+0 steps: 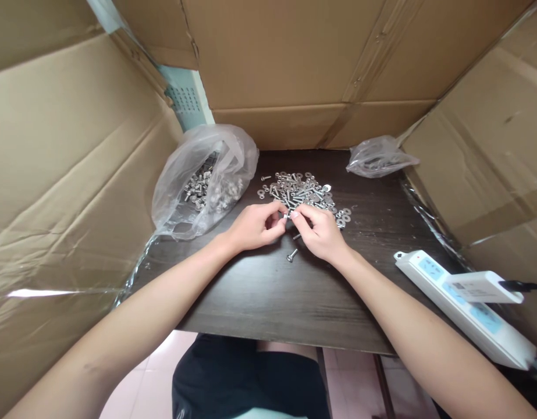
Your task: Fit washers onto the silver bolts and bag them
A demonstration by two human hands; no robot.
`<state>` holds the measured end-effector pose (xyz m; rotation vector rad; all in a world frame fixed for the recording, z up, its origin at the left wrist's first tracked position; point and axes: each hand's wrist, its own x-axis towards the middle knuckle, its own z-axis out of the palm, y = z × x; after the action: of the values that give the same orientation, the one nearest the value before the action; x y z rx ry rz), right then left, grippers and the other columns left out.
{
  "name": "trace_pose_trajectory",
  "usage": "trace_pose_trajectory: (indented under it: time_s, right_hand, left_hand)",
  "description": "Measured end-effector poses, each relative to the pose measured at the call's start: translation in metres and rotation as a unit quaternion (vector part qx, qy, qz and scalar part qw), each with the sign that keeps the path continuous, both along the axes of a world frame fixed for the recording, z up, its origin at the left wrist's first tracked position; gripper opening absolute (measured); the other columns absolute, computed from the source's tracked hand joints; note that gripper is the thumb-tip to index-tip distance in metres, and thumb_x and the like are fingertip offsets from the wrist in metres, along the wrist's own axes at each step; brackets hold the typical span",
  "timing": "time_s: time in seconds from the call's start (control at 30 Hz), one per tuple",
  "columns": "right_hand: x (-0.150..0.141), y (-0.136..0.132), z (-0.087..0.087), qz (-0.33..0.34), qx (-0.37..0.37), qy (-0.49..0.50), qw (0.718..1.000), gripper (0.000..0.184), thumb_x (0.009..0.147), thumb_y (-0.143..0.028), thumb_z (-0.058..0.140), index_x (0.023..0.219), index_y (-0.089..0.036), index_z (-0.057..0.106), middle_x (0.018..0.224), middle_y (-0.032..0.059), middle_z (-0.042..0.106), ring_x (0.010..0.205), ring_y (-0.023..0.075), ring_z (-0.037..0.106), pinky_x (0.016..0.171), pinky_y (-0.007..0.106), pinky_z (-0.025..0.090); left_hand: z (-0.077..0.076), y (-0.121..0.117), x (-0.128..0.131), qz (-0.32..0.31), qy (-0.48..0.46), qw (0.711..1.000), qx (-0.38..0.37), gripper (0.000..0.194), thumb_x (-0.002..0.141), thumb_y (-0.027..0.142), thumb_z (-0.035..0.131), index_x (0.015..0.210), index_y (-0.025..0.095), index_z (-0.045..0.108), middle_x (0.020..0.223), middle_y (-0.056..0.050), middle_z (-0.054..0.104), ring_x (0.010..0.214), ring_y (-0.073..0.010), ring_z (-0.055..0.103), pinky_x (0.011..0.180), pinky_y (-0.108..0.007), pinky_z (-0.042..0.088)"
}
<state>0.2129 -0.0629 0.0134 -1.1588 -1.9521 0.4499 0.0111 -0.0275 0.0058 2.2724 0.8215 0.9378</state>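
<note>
My left hand (260, 227) and my right hand (319, 231) meet at the near edge of a pile of loose hardware. Between their pinched fingertips is a small silver bolt (287, 216), its head on the left hand's side. Fingers cover most of it, so I cannot tell whether a nut or washer is on it. One bolt (291, 255) lies on the table just below my hands, and another bolt (297, 236) shows partly beside my right hand. Behind the hands spreads the pile of bolts, nuts and washers (303, 189).
An open clear plastic bag (167, 195) with metal fasteners stands left on the dark table (251, 297). A smaller clear bag (379, 157) lies at the back right. On the right is a white power strip (462, 314) with a plugged-in adapter (482, 287). Cardboard walls (277, 58) enclose the table.
</note>
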Motion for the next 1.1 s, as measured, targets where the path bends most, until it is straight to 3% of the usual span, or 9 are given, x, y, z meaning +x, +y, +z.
trace_pose_trajectory:
  time_s: [0.27,0.67,0.9,1.1]
  right_hand:
    - [-0.0007,-0.0009,0.0009,-0.004,-0.006,0.023,1.000,0.009,0.094,-0.027,0.056,0.086,-0.022,0.057,0.075,0.0014,0.061,0.068,0.0181,0.057,0.067,0.031,0.045]
    - [-0.0013,0.0009,0.0001,0.006,-0.003,-0.006,1.000,0.038,0.105,-0.034,0.044,0.069,-0.022,0.042,0.062,-0.0006,0.050,0.059,0.0155,0.047,0.061,0.031,0.035]
    - [0.0006,-0.0007,0.0013,0.009,-0.009,0.016,1.000,0.012,0.096,-0.028,0.056,0.086,-0.022,0.057,0.076,0.0015,0.062,0.068,0.0178,0.056,0.066,0.031,0.043]
    - [-0.0008,0.0006,-0.0014,0.017,0.002,-0.003,1.000,0.028,0.102,-0.029,0.049,0.075,-0.021,0.052,0.067,-0.0003,0.056,0.061,0.0158,0.050,0.063,0.030,0.037]
  left_hand:
    - [0.0005,-0.0004,0.0001,0.001,0.000,1.000,-0.004,0.015,0.092,0.030,0.057,0.098,0.018,0.064,0.068,0.004,0.062,0.058,-0.0107,0.055,0.061,-0.022,0.043]
    - [0.0007,-0.0005,-0.0002,-0.010,0.004,1.000,0.000,0.015,0.092,0.028,0.056,0.098,0.017,0.065,0.069,0.003,0.062,0.058,-0.0106,0.054,0.061,-0.023,0.043]
    - [0.0010,-0.0006,-0.0001,-0.006,0.002,1.000,0.002,0.017,0.093,0.031,0.056,0.098,0.017,0.064,0.069,0.003,0.062,0.059,-0.0111,0.055,0.061,-0.023,0.043]
    - [0.0003,-0.0009,0.0000,-0.011,0.002,1.000,0.002,0.016,0.092,0.028,0.057,0.100,0.016,0.065,0.069,0.003,0.062,0.058,-0.0103,0.054,0.061,-0.022,0.042]
